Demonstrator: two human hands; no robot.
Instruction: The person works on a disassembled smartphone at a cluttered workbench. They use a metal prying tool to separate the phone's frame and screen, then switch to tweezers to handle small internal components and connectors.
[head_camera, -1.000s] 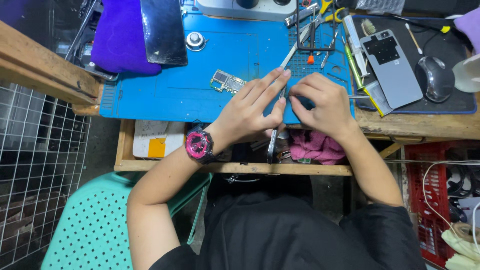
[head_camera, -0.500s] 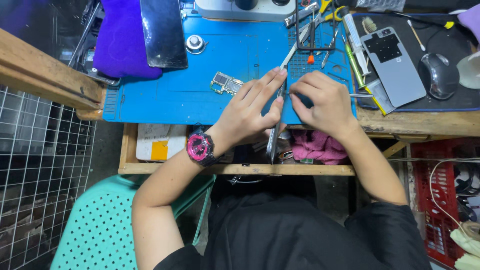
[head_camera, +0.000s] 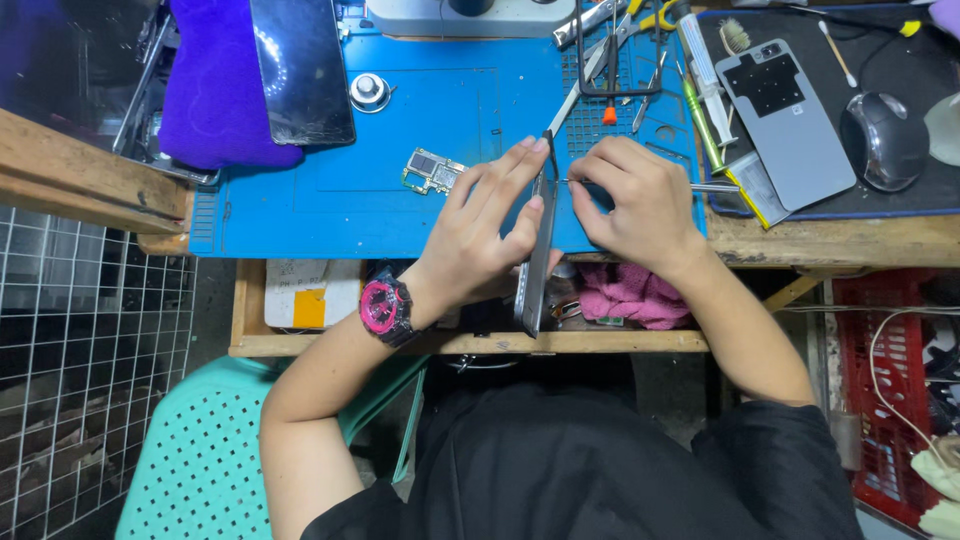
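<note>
My left hand (head_camera: 487, 225) grips a slim dark phone body (head_camera: 536, 262) held on edge over the front of the blue work mat (head_camera: 330, 205). A pink and black watch sits on that wrist. My right hand (head_camera: 635, 200) pinches a thin metal tool (head_camera: 712, 187) whose tip meets the phone's upper edge. A small green circuit board (head_camera: 432, 170) lies on the mat just left of my left fingers. Both hands touch the phone from opposite sides.
A black screen panel (head_camera: 300, 68) leans on a purple cloth (head_camera: 215, 85) at the back left. A grey phone back cover (head_camera: 790, 120), a mouse (head_camera: 883, 140) and several hand tools (head_camera: 620, 60) lie at the right. A pink rag (head_camera: 630, 295) rests in the open drawer below.
Both hands stay on the phone with only slight shifts of the fingers. The view has drifted a little.
</note>
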